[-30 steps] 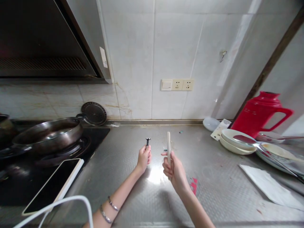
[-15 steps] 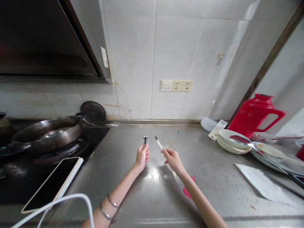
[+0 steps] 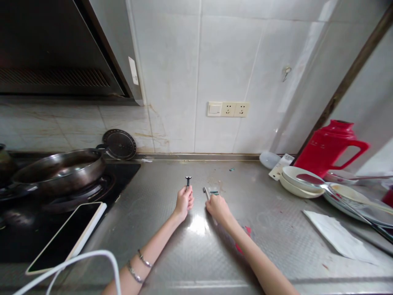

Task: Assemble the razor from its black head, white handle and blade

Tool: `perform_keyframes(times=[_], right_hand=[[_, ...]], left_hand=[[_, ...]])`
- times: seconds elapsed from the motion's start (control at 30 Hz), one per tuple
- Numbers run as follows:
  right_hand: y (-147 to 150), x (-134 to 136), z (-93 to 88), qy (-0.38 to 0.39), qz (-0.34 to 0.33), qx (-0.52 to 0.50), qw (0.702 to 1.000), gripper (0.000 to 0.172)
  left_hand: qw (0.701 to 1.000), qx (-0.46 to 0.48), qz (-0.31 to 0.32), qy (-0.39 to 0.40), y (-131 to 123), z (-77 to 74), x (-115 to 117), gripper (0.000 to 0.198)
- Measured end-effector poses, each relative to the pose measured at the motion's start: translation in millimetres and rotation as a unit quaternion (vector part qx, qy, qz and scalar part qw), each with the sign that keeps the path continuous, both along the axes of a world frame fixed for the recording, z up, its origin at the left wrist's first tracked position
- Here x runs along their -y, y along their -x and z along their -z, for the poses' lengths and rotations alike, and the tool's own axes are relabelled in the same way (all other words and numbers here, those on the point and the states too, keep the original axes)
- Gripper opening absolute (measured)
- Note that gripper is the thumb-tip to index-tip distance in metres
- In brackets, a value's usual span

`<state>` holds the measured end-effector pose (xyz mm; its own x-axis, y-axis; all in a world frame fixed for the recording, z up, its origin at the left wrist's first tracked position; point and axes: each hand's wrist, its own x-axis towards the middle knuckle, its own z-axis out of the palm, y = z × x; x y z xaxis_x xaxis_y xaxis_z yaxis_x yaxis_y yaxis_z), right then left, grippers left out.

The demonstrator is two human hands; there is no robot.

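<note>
My left hand (image 3: 183, 203) is closed round the dark handle of a small tool (image 3: 188, 180) with a short silvery crosspiece on top, held upright over the steel worktop (image 3: 159, 246). To its right, my right hand (image 3: 218, 208) is closed on a slim white stick (image 3: 206, 193) with a dark tip. That hand is low, close to the worktop; whether it touches is unclear. Just beyond its knuckles shows a small clear piece with dark green lines (image 3: 214, 191), partly hidden. Red-and-clear wrapping (image 3: 247, 230) lies partly covered by my right forearm.
On the left, a steel pan (image 3: 61, 172) sits on the black hob, with a phone (image 3: 67, 237) and white cable (image 3: 101, 254) nearer me. At right stand a red thermos (image 3: 325, 149), stacked bowls (image 3: 299, 188) and a folded white paper (image 3: 337, 235). A tiny green scrap (image 3: 232, 169) lies farther back.
My right hand has turned over and come down, knuckles up, bringing the white stick lower with its tip nearer the worktop. A small clear piece now shows beyond it. My left hand stays put.
</note>
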<state>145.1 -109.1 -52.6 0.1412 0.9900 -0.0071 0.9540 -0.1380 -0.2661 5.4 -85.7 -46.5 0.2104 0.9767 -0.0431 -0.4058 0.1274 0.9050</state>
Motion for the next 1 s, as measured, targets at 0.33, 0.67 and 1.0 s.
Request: perform_keyframes(times=[0.33,0.67,1.0], right_hand=[[-19,-9,-6.4,-0.029,-0.001,0.023,0.999,0.032],[-91,-51,1.0,-0.117,-0.215,-0.108,0.964,0.023],[-89,-57,11.1,-0.061,-0.224,-0.107,0.967,0.023]], left_hand=[[1.000,-0.008,0.013,0.001,-1,3.8,1,0.042],[0.999,-0.026,0.041,0.011,-2,3.6,4,0.039],[0.998,-0.044,0.039,0.010,-2,5.5,2,0.039]])
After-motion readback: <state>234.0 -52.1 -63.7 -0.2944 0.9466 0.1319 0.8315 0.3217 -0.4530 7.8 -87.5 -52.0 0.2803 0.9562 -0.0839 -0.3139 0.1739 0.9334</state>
